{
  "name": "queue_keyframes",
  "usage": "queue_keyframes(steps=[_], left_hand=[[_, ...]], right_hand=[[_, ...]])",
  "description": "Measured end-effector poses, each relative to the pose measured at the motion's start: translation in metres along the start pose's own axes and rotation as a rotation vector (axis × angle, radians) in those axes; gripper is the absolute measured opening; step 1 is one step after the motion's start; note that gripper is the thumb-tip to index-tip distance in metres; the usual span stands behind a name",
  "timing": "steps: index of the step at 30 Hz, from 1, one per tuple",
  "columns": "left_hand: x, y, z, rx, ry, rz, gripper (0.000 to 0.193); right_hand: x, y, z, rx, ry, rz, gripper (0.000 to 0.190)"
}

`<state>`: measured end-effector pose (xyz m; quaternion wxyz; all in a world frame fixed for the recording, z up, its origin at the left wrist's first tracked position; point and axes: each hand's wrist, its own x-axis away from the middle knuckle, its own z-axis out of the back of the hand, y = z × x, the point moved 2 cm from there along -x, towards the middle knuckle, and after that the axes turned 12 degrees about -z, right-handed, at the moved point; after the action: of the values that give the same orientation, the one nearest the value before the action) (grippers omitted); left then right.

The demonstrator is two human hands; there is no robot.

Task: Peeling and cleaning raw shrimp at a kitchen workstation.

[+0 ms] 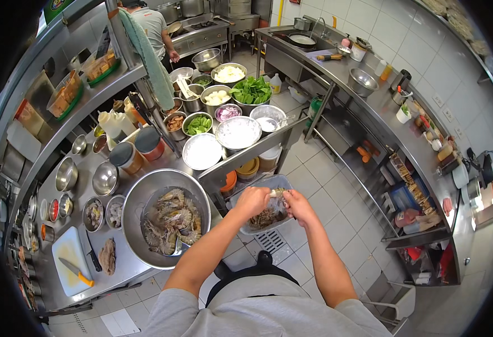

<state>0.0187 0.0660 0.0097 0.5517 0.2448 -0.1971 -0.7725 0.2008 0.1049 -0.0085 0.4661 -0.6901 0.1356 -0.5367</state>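
Observation:
Both hands are raised over a clear plastic bin (287, 183) low in front of me, with brownish shells or scraps (266, 219) at its bottom. My left hand (253, 202) and my right hand (299, 207) grip a small pale shrimp (277, 193) between them, its details too small to tell. Left of my arms, a large steel bowl (131, 248) holds whole raw shrimp (173, 215) in liquid, and a shiny metal piece (182, 247) lies at its near side. Two small steel bowls beside it hold peeled shrimp (114, 214) and greyish seafood pieces (93, 214).
A white cutting board (67, 252) bears an orange-handled knife (76, 272); a black-handled knife (94, 258) lies alongside. Bowls of leafy greens (251, 90) and other ingredients crowd the counter ahead. A co-worker (149, 29) stands near the stove. A steel counter (381, 113) curves along the right.

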Motion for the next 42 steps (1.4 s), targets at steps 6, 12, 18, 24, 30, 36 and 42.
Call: queue_keyframes(steps=[6, 12, 18, 24, 30, 36, 42], left_hand=[[-0.010, -0.010, -0.017, 0.100, 0.164, -0.036, 0.020], [-0.014, -0.003, -0.021, 0.118, 0.212, -0.259, 0.037], [-0.004, -0.001, -0.024, -0.149, 0.058, -0.221, 0.029], [0.011, -0.008, -0.018, -0.222, 0.068, -0.213, 0.019], [0.019, -0.018, -0.014, -0.216, 0.037, -0.220, 0.019], [0.019, -0.033, -0.011, -0.049, 0.103, -0.100, 0.022], [0.019, -0.021, -0.002, 0.526, 0.121, 0.105, 0.021]], right_hand=[[-0.004, -0.003, 0.015, -0.342, -0.061, -0.087, 0.020], [-0.009, 0.005, 0.012, -0.299, -0.082, -0.099, 0.019], [-0.010, 0.003, 0.000, -0.144, -0.105, -0.128, 0.019], [-0.009, 0.000, -0.016, -0.051, -0.226, -0.199, 0.021], [-0.007, -0.004, -0.023, 0.007, -0.253, -0.271, 0.019], [-0.009, 0.000, -0.024, 0.044, -0.305, -0.212, 0.022], [-0.009, -0.005, -0.022, -0.107, -0.287, -0.174, 0.025]])
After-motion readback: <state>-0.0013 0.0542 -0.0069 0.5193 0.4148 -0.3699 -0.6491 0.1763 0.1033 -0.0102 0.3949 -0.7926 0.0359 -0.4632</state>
